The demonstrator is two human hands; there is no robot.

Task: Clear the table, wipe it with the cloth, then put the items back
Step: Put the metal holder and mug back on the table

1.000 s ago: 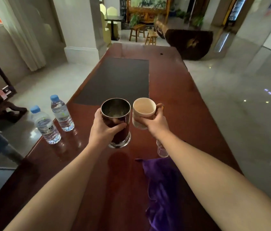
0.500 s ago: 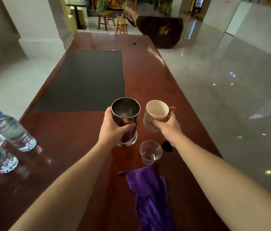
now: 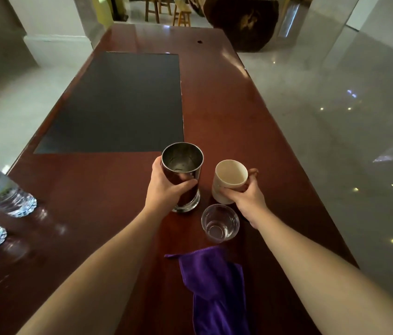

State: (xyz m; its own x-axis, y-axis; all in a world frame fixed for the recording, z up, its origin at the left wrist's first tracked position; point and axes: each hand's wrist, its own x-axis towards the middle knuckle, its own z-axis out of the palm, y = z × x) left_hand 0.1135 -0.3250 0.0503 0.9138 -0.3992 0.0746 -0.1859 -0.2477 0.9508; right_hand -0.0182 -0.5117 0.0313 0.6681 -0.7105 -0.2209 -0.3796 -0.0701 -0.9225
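Head view: the left hand [image 3: 166, 189] grips the metal tumbler [image 3: 183, 172] and the right hand [image 3: 248, 193] holds the cream mug [image 3: 229, 180]. The likeliest slip is a wrist clipping the clear glass [image 3: 220, 226], just below and between the 2 hands. The purple cloth [image 3: 214, 286] lies nearer the body, between both forearms; 2 water bottles [image 3: 2, 189] stand well left.

You see a dim indoor scene; daylight glares off the glossy worktop [image 3: 227, 112] at its far end, ceiling lights speckle the polished floor [image 3: 335, 131], and wide-angle distortion bends the soft edges.
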